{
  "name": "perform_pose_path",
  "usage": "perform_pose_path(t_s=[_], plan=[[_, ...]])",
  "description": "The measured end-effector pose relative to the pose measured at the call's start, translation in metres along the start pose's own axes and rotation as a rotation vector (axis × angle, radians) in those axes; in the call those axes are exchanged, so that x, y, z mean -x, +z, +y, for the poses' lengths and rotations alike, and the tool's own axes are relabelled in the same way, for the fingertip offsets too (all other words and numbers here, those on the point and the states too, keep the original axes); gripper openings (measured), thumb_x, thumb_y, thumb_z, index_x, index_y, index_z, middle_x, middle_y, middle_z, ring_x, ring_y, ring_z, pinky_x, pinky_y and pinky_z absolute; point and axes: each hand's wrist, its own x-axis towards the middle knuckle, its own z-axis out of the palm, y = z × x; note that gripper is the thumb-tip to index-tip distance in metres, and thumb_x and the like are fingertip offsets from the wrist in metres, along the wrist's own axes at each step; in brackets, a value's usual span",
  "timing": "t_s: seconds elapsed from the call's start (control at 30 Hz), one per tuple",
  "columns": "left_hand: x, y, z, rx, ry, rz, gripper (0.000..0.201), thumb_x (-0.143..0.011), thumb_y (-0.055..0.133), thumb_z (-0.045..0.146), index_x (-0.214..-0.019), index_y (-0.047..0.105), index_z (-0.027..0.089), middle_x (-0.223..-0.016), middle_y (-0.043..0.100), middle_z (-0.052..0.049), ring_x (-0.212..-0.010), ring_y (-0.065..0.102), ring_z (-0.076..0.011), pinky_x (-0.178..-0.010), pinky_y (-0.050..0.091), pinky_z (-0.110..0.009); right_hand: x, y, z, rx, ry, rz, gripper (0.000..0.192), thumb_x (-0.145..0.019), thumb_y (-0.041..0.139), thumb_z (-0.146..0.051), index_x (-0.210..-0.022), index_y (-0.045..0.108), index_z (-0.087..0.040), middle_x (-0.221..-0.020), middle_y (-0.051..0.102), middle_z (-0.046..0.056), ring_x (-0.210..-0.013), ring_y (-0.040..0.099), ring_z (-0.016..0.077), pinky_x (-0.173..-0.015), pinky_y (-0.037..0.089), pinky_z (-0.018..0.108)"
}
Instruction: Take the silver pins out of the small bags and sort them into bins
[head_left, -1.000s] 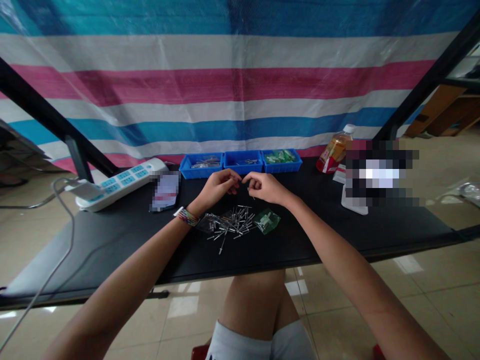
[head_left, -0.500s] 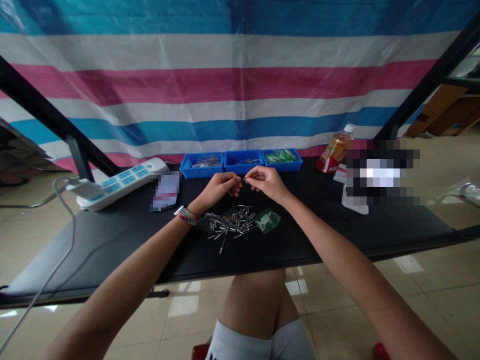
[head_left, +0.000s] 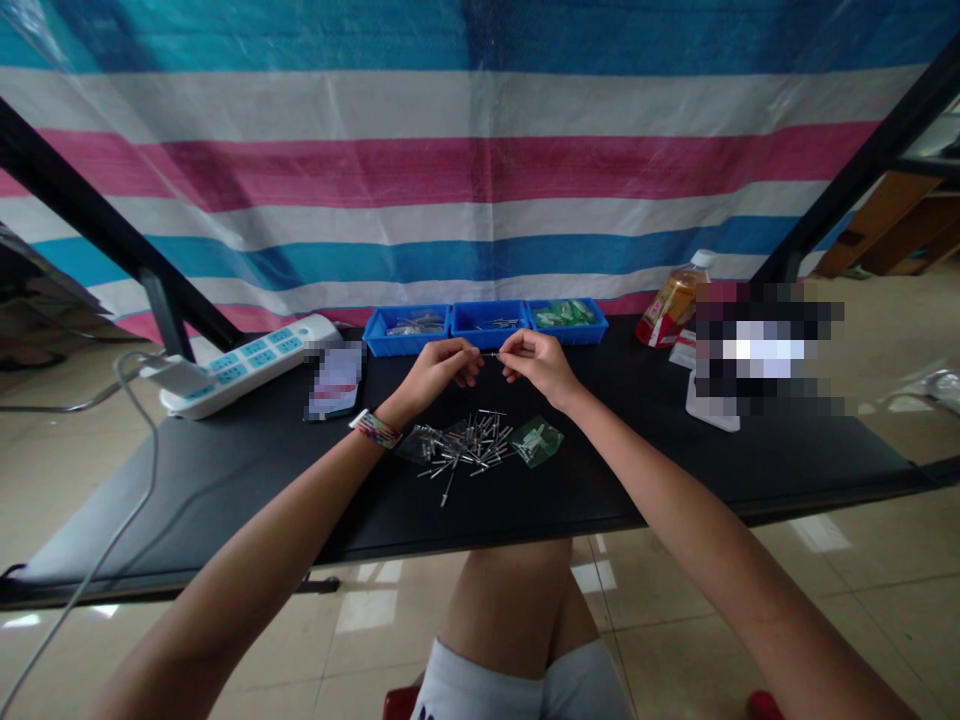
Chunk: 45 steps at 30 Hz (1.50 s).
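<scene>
My left hand (head_left: 439, 372) and my right hand (head_left: 536, 364) are raised over the black table (head_left: 225, 470), fingertips nearly meeting. Between them I pinch a thin metal pin (head_left: 491, 354), held level. My left wrist wears a woven bracelet (head_left: 375, 429). Just below the hands lies a loose pile of metal pins (head_left: 469, 448), with a clear plastic bag (head_left: 420, 443) on its left and a small green bag (head_left: 535, 441) on its right.
Three blue bins (head_left: 487, 324) line the table's back edge, against a striped tarp. A white power strip (head_left: 240, 362) with its cable lies at the left. A bottle (head_left: 673, 300) stands at the back right. Black frame posts slant up on both sides.
My hands have drawn slightly apart and lifted a little toward the bins. The pin now shows stretched between the fingertips; a second ago the fingers were bunched close together.
</scene>
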Motion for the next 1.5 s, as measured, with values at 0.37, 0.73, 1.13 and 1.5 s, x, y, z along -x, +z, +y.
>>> perform_pose_path(t_s=[0.37,0.73,1.13,1.5], plan=[[0.001,-0.001,0.000,0.024,0.026,0.020,0.026,-0.085,0.077,0.041,-0.085,0.070,0.016,-0.070,0.070,-0.002,-0.062,0.068,-0.0148,-0.059,0.051,-0.024,0.000,-0.002,0.001,-0.005,0.022,0.027,0.031,-0.070,0.087,-0.037,-0.087,0.069,-0.019,-0.077,0.068,-0.002,-0.057,0.066,0.0118,-0.049,0.057,0.022],[-0.002,0.000,-0.004,0.074,0.039,0.056,0.028,-0.082,0.080,0.036,-0.097,0.068,0.016,-0.075,0.068,0.001,-0.061,0.069,-0.0137,-0.055,0.051,-0.023,-0.005,-0.006,0.002,0.105,-0.152,0.140,0.027,-0.081,0.081,-0.043,-0.086,0.066,-0.021,-0.077,0.067,-0.001,-0.060,0.068,0.0141,-0.056,0.060,0.027],[-0.003,-0.008,-0.004,0.108,0.037,0.079,0.026,-0.084,0.070,0.035,-0.101,0.066,0.016,-0.075,0.068,0.001,-0.059,0.068,-0.0139,-0.056,0.052,-0.024,-0.021,-0.037,-0.002,0.733,-0.325,0.109,0.015,-0.090,0.065,-0.023,-0.081,0.075,-0.016,-0.086,0.075,0.006,-0.064,0.058,0.0151,-0.066,0.044,0.029],[-0.003,-0.006,-0.005,0.074,0.035,0.055,0.023,-0.085,0.069,0.035,-0.098,0.066,0.016,-0.076,0.068,0.000,-0.059,0.069,-0.0143,-0.055,0.052,-0.024,0.009,-0.016,-0.012,0.850,-0.044,-0.598,0.005,-0.074,0.079,-0.014,-0.077,0.079,-0.018,-0.078,0.075,0.000,-0.067,0.062,0.0122,-0.063,0.040,0.024]])
